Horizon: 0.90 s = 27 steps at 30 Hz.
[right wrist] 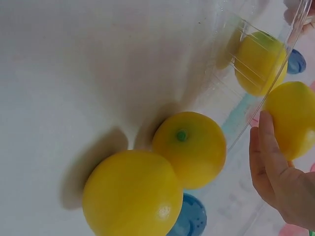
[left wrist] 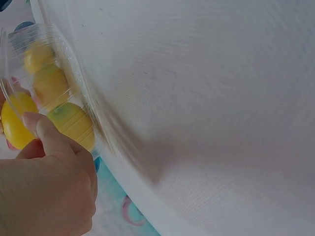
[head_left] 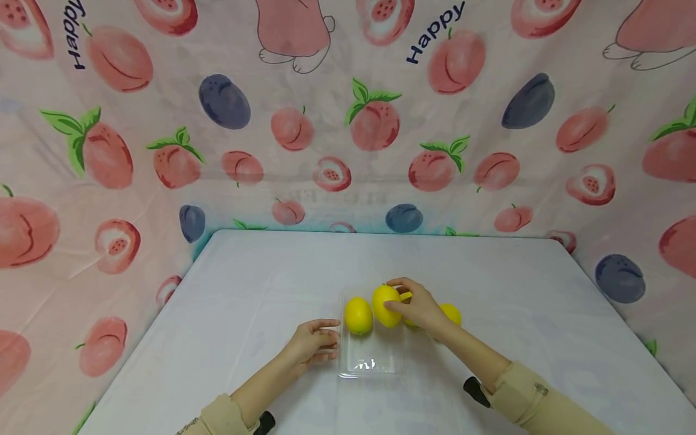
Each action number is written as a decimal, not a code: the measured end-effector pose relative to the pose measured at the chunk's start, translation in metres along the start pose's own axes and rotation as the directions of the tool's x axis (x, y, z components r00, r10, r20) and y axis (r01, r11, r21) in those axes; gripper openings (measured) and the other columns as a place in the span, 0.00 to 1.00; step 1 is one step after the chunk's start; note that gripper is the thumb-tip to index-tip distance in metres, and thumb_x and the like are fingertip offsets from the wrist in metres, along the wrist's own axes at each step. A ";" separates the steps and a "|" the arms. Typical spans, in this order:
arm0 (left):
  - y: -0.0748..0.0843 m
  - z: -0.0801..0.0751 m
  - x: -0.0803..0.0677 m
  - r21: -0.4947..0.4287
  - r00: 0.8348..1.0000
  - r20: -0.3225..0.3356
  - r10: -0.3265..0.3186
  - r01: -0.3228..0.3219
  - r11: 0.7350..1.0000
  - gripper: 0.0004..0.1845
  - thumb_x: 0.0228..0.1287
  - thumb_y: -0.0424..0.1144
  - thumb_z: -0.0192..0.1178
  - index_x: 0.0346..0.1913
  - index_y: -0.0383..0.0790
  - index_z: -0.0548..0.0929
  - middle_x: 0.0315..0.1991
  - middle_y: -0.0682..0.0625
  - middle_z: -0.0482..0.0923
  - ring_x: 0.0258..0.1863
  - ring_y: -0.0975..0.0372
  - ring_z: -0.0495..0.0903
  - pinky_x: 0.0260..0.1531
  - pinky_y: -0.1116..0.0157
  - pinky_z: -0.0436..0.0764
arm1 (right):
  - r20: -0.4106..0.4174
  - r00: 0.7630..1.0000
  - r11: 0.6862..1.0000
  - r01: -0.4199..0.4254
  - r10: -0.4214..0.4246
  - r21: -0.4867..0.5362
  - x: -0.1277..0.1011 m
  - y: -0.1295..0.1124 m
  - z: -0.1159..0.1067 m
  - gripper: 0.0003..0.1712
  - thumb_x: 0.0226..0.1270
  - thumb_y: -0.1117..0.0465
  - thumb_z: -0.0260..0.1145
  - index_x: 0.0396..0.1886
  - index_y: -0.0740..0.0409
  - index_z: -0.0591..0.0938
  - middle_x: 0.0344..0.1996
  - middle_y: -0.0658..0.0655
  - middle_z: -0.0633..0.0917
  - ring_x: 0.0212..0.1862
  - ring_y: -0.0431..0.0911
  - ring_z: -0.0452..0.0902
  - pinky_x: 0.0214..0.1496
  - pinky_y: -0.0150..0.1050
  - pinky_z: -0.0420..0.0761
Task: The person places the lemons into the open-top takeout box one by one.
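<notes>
Right hand: the right hand [head_left: 415,307], a little right of centre in the lower half of the head view, has its fingers curled round a yellow lemon [head_left: 385,306] and holds it over the far right part of the clear tray.
Held lemon, wrist view: at the right edge of the right wrist view it shows again [right wrist: 294,125], with the fingers [right wrist: 266,147] pressed to its side.
Left hand: the left hand [head_left: 314,343] lies at the tray's left edge, low and just left of centre in the head view, fingers lightly bent against the plastic wall; I cannot tell whether they pinch it.
Clear plastic tray: the shallow transparent tray [head_left: 370,368] sits on the table between the two hands.
Lemon in tray: a second lemon [head_left: 358,315] rests in the tray's far left corner, just beside the held one.
Loose lemons: two more [right wrist: 189,147] [right wrist: 132,194] lie touching each other on the table just outside the tray's right wall, mostly hidden behind the right hand in the head view.
Table: white cloth-covered tabletop [head_left: 261,284].
Backdrop: pink fruit-print cloth [head_left: 348,121] fills the upper half.
</notes>
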<state>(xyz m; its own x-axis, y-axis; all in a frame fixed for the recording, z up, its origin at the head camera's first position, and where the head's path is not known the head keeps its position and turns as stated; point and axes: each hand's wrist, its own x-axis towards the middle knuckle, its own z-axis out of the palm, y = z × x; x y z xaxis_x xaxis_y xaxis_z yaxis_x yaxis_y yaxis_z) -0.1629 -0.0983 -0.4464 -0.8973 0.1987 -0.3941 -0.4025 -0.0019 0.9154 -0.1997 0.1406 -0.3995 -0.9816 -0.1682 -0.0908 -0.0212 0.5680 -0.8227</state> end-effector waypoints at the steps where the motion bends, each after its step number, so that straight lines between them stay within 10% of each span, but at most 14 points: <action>1: 0.000 0.000 0.000 0.001 1.000 0.000 0.000 0.000 1.000 0.21 0.62 0.26 0.56 0.59 0.28 0.71 0.33 0.50 0.79 0.27 0.65 0.80 0.31 0.69 0.85 | -0.003 1.000 1.000 0.014 -0.014 -0.018 0.001 0.000 0.000 0.25 0.60 0.59 0.66 0.57 0.59 0.74 0.53 0.67 0.76 0.44 0.52 0.77 0.49 0.44 0.82; 16: 0.000 0.001 0.001 -0.008 1.000 -0.005 0.002 -0.002 1.000 0.21 0.62 0.26 0.56 0.59 0.27 0.71 0.32 0.51 0.79 0.26 0.65 0.79 0.29 0.69 0.85 | 0.002 0.988 0.959 0.152 -0.156 -0.239 0.009 -0.004 0.011 0.23 0.57 0.61 0.69 0.52 0.61 0.78 0.46 0.62 0.80 0.41 0.50 0.75 0.48 0.46 0.81; 27: 0.000 0.003 0.001 -0.008 1.000 -0.015 0.004 -0.004 1.000 0.22 0.62 0.26 0.56 0.59 0.27 0.70 0.32 0.51 0.78 0.26 0.65 0.78 0.30 0.68 0.85 | -0.003 0.979 0.867 0.178 -0.203 -0.466 0.010 -0.007 0.020 0.28 0.55 0.55 0.72 0.54 0.61 0.77 0.40 0.60 0.79 0.35 0.49 0.73 0.44 0.45 0.81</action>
<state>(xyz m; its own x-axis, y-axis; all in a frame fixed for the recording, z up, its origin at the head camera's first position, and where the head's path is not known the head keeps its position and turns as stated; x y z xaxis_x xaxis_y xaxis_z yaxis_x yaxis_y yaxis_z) -0.1635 -0.0955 -0.4465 -0.9015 0.1838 -0.3919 -0.4004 -0.0103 0.9163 -0.2054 0.1186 -0.4060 -0.9574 -0.2775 0.0794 -0.2816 0.8378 -0.4678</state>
